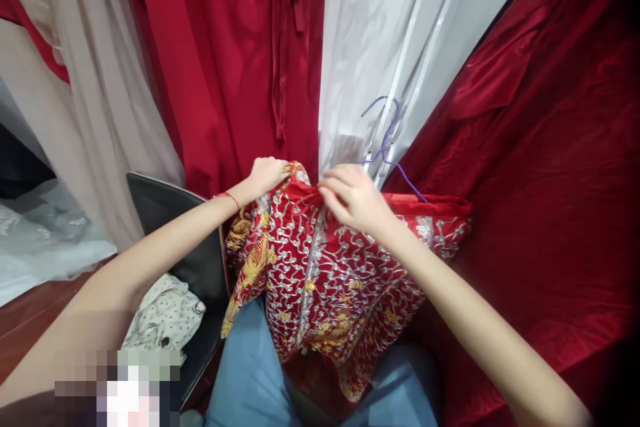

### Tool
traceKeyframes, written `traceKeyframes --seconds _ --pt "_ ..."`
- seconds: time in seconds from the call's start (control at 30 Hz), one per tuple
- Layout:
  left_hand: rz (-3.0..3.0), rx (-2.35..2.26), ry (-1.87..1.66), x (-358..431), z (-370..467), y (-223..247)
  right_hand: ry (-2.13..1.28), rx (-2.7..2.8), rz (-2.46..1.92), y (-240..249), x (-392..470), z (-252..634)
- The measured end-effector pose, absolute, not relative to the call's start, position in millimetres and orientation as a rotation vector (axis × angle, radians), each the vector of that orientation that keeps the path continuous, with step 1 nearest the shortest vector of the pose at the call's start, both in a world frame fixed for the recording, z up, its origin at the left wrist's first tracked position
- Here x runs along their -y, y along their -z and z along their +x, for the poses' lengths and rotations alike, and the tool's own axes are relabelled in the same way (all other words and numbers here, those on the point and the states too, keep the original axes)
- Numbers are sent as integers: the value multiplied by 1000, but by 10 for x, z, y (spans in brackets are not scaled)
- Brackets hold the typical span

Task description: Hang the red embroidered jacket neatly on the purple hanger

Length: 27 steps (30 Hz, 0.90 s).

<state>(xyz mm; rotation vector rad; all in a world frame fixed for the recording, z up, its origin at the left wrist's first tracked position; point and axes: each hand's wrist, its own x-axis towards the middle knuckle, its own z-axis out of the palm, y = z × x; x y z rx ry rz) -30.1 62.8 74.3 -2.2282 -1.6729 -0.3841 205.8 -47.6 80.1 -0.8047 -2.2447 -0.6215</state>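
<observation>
Head view. Red embroidered garment (345, 287), silver and gold stitching: hangs upright above the person's knees. Left hand (269, 175): grips its upper left corner. Right hand (353, 197): fingers bend at its top edge; whether they pinch cannot be told. Purple hanger (385, 147): rises behind that edge. Dotted cloth (163, 313): lies on black chair (160, 207).

A red embroidered fabric garment (295, 260) bore silver squiggles and gold motifs. Dark dots speckled a crumpled cream cloth (165, 313).
</observation>
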Motion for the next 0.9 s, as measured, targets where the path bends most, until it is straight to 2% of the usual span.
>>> traceKeyframes --seconds 0.07,0.13,0.17,0.27,0.3,0.37,0.57,0.77,0.9 --pt "-2310 1557 429 -470 -130 -859 591 1909 -927 -851 375 2420" --pt "-2360 1469 474 -357 6 -1020 402 1602 -1190 -935 281 2848" --pt "-2381 1423 493 -315 69 -1112 196 1622 -1324 -989 244 3050" --pt "-2473 1292 506 -229 269 -1366 -700 1909 -1532 -1175 181 3458" --pt "-2515 1262 489 -209 342 -1428 -918 1966 -1525 -1230 171 3509" --pt "-2592 1244 441 -181 490 -1508 -1128 2034 -1500 -1308 150 3498" --pt "-2725 1418 271 -217 819 -1560 -1125 2254 -1534 -1290 -3 3101" --pt "-3067 1301 520 -327 870 -1519 -993 2306 -1475 -1206 -26 2938" --pt "-2922 1367 358 -402 685 -1368 -983 2278 -1285 -1138 -4 2954"
